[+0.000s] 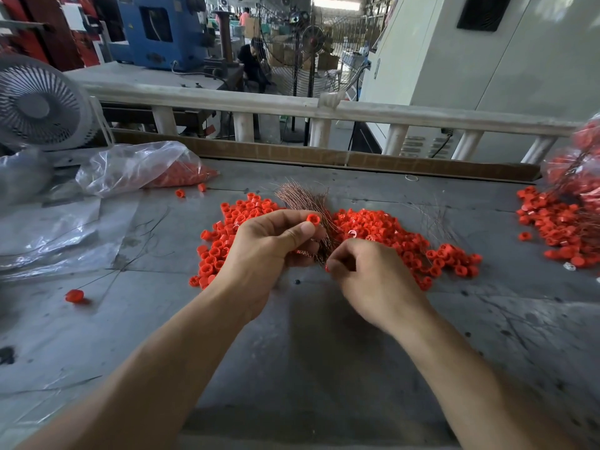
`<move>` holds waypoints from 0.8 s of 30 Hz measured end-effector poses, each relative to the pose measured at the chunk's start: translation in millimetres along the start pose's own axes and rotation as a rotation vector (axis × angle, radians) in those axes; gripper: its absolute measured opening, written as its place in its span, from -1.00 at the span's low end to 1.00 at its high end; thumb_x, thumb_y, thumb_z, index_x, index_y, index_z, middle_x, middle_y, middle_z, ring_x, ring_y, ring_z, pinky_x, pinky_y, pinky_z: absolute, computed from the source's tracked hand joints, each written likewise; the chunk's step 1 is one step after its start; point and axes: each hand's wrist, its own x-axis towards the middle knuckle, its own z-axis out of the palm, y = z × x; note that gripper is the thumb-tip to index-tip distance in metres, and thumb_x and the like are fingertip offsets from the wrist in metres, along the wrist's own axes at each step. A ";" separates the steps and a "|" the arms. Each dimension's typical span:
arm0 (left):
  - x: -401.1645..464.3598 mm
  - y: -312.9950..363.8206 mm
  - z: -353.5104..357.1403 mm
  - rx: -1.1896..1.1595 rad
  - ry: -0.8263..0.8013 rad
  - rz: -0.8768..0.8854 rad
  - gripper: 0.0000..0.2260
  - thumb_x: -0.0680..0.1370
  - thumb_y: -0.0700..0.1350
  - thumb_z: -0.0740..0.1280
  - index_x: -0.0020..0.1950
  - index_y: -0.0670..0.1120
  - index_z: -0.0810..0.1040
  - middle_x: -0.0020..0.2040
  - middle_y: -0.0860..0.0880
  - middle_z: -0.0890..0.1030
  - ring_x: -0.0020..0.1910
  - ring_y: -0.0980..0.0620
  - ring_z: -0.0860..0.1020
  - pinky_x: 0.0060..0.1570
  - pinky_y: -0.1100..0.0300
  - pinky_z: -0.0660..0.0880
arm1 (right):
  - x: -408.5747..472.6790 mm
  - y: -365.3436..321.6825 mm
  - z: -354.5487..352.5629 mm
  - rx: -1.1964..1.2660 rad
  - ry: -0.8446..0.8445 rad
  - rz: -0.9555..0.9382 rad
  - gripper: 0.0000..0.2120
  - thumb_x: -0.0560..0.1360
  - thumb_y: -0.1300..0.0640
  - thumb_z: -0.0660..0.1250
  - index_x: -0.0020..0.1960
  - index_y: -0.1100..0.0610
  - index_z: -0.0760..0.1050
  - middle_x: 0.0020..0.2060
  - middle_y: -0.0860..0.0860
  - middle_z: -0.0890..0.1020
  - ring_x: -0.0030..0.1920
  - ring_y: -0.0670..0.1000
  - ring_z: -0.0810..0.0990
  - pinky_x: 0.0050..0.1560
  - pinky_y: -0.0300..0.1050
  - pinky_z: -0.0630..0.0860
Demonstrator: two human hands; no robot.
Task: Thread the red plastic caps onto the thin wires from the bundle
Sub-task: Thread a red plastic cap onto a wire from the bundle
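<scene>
My left hand (269, 245) grips a bundle of thin copper wires (302, 196) that fans out upward, and pinches one red cap (313, 219) between thumb and forefinger. My right hand (370, 274) sits just right of the bundle's lower end, fingers curled in a pinch near the wires; what it pinches is too small to tell. A big pile of loose red caps (383, 232) lies on the grey table behind both hands.
A plastic bag with red caps (146, 167) lies at the back left beside a fan (39, 102). More caps on wires (558, 222) heap at the right edge. One capped wire (74, 295) lies at the left. A railing (292, 105) borders the table's far side.
</scene>
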 end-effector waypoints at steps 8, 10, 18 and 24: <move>0.3 0.6 -0.4 0.033 0.014 -0.021 -0.87 0.60 -0.25 0.38 0.12 -0.22 0.66 0.00 -0.20 0.73 -0.17 0.03 0.62 -0.20 0.22 0.61 | 3.9 -1.7 -5.4 0.168 -0.059 0.115 -0.79 0.60 0.00 0.28 -0.11 -0.04 0.67 -0.27 -0.10 0.69 -0.20 -0.07 0.64 -0.21 -0.12 0.49; -0.2 0.5 -0.5 0.044 0.012 -0.023 -0.87 0.60 -0.24 0.39 0.11 -0.20 0.67 0.00 -0.20 0.73 -0.16 0.02 0.63 -0.20 0.22 0.61 | 6.4 -4.2 -9.1 0.300 -0.022 0.171 -0.70 0.53 -0.03 0.17 -0.17 -0.05 0.67 -0.31 -0.09 0.67 -0.21 -0.07 0.61 -0.22 -0.13 0.42; -1.2 -0.1 -2.1 0.080 -0.016 -0.019 -0.85 0.60 -0.21 0.39 0.14 -0.20 0.66 0.00 -0.19 0.73 -0.14 0.02 0.64 -0.17 0.18 0.61 | 4.5 -1.3 -10.0 0.452 0.062 0.094 -0.64 0.62 0.26 0.18 -0.04 -0.07 0.68 -0.32 -0.18 0.65 -0.38 -0.22 0.50 -0.38 -0.34 0.40; 0.4 -3.7 -2.3 0.142 -0.025 0.025 -0.86 0.62 -0.22 0.35 0.13 -0.16 0.68 -0.03 -0.15 0.74 -0.17 0.04 0.65 -0.18 0.21 0.62 | 3.0 -2.7 -10.2 0.587 0.162 -0.048 -0.81 0.62 0.23 0.36 0.04 -0.04 0.66 -0.23 -0.18 0.71 -0.34 -0.21 0.57 -0.22 -0.39 0.47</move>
